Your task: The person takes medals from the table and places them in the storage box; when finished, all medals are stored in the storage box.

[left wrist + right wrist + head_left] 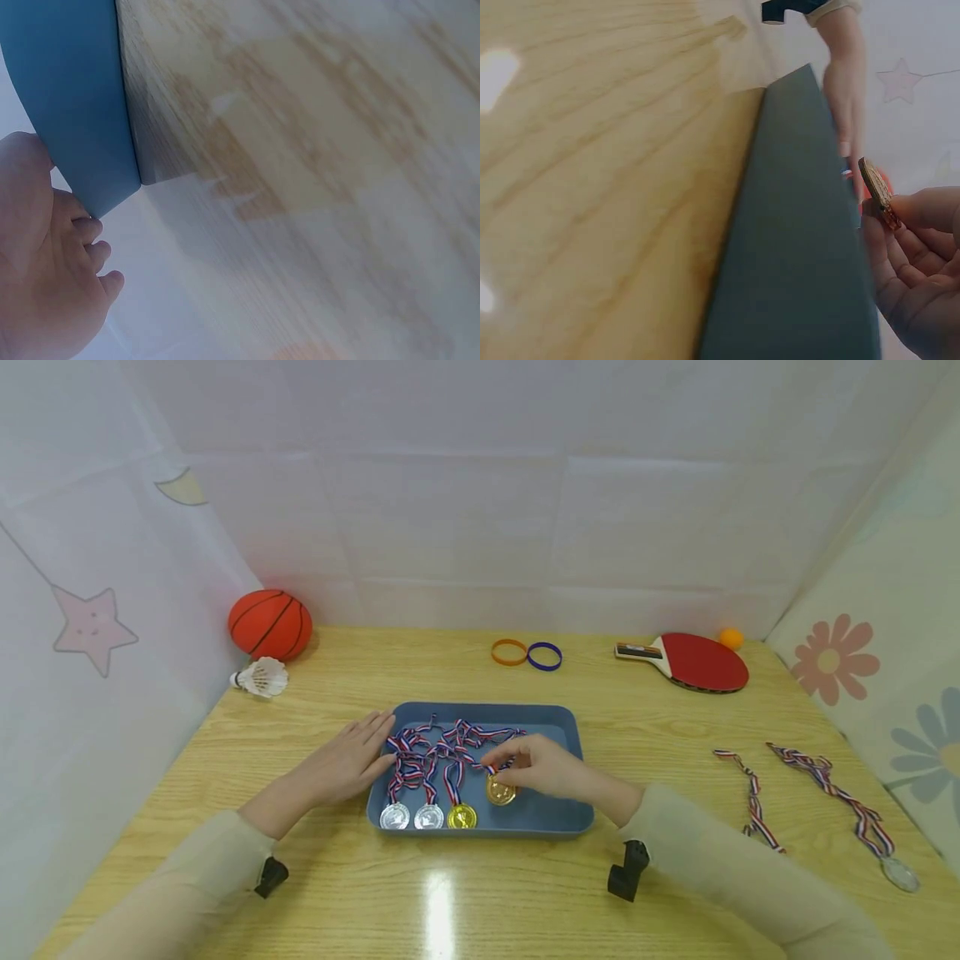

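Note:
A blue-grey tray (480, 832) holds several medals on red, white and blue ribbons. My right hand (543, 768) pinches a gold medal (501, 790) at its ribbon end, over the tray's right half; in the right wrist view that medal (879, 193) is seen edge-on above the tray wall (791, 225). To its left are another gold medal (462, 816) and two silver medals (394, 816), (429, 817) in a row along the near side, their ribbons (408, 760) bunched behind. My left hand (348, 760) rests against the tray's left rim with fingers extended.
Two more ribbons (756, 802), (840, 789) lie at the right, one with a silver medal (899, 874). Behind the tray are an orange wristband (509, 641) and a blue wristband (544, 643). A table tennis bat (705, 662), orange ball (731, 638), basketball (270, 623) and shuttlecock (261, 677) line the back.

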Available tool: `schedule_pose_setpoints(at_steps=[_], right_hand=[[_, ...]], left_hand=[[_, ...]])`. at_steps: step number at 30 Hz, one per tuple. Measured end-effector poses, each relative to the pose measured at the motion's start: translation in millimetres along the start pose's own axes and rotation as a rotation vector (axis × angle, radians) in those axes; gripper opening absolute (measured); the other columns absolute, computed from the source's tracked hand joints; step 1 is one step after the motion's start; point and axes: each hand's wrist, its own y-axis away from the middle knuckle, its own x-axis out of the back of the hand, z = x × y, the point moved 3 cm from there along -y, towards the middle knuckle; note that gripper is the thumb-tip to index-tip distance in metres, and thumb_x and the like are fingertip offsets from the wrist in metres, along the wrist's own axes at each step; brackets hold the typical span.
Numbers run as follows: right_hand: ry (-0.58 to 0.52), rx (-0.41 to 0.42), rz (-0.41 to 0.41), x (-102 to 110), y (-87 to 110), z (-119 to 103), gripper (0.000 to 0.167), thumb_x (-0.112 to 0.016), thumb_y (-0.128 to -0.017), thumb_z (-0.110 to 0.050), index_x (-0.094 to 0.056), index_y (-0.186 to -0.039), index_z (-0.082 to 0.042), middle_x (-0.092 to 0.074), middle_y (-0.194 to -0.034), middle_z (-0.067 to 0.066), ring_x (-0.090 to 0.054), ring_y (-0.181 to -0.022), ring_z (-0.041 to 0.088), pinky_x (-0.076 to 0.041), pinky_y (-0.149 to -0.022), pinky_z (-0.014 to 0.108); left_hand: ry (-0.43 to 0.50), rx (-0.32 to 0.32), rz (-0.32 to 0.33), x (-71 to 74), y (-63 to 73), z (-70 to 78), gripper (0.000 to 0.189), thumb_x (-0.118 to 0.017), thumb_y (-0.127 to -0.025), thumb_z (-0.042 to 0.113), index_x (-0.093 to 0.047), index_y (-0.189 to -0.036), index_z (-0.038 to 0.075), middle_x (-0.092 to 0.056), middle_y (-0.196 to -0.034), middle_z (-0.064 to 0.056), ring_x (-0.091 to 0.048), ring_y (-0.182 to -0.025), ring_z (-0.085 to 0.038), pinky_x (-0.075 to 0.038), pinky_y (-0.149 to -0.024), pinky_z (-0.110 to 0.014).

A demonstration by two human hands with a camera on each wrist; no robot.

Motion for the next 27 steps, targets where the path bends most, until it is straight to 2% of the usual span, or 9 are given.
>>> schedule_pose_setpoints(at_steps=[6, 10, 18, 23, 27], right_hand=[[0.032, -0.056, -0.011, -14.9, 1.8, 19.1, 0.024, -0.062, -0.085, 0.003, -0.065, -0.108, 0.003, -0.065, -0.092, 0.008, -0.06, -0.057, 0.023, -0.053, -0.054, 0.036], [0.051, -0.082, -0.019, -21.9, 2.4, 24.0, 0.021, -0.061, -0.085, 0.005, -0.067, -0.104, 0.0, -0.06, -0.085, 0.003, -0.06, -0.055, 0.018, -0.052, -0.051, 0.031], [0.168, -0.019, -0.009, -27.8, 1.3, 25.8, 0.013, -0.065, -0.082, 0.003, -0.069, -0.094, -0.001, -0.064, -0.083, 0.003, -0.06, -0.074, 0.009, -0.051, -0.066, 0.022], [0.216, -0.01, -0.007, -28.5, 1.3, 24.5, 0.012, -0.066, -0.081, 0.003, -0.069, -0.092, -0.001, -0.063, -0.077, -0.001, -0.06, -0.067, 0.007, -0.05, -0.062, 0.021], [0.24, -0.013, -0.018, -29.3, 1.6, 23.4, 0.013, -0.065, -0.081, 0.004, -0.069, -0.092, 0.0, -0.062, -0.078, 0.002, -0.059, -0.066, 0.007, -0.05, -0.061, 0.021]], left_hand=[[-0.006, 0.001, 0.0, 0.0, -0.5, -0.8, 0.061, -0.04, -0.099, 0.032, -0.024, -0.142, -0.007, -0.022, -0.147, -0.022, -0.016, -0.134, -0.039, -0.016, -0.106, -0.052], [-0.006, 0.0, -0.001, 0.5, -0.5, -0.3, 0.061, -0.041, -0.098, 0.031, -0.024, -0.142, -0.007, -0.022, -0.147, -0.022, -0.017, -0.134, -0.039, -0.017, -0.106, -0.052], [-0.008, -0.007, 0.004, 3.5, 0.4, 2.2, 0.059, -0.042, -0.098, 0.029, -0.025, -0.141, -0.008, -0.023, -0.146, -0.023, -0.018, -0.133, -0.04, -0.018, -0.105, -0.052], [-0.004, -0.009, 0.013, 4.0, 0.3, 2.9, 0.059, -0.042, -0.098, 0.029, -0.026, -0.141, -0.009, -0.024, -0.145, -0.024, -0.019, -0.133, -0.04, -0.018, -0.105, -0.053], [-0.003, 0.0, 0.003, 2.7, 0.4, 1.5, 0.06, -0.041, -0.098, 0.03, -0.024, -0.141, -0.008, -0.022, -0.146, -0.023, -0.017, -0.134, -0.04, -0.017, -0.106, -0.052]])
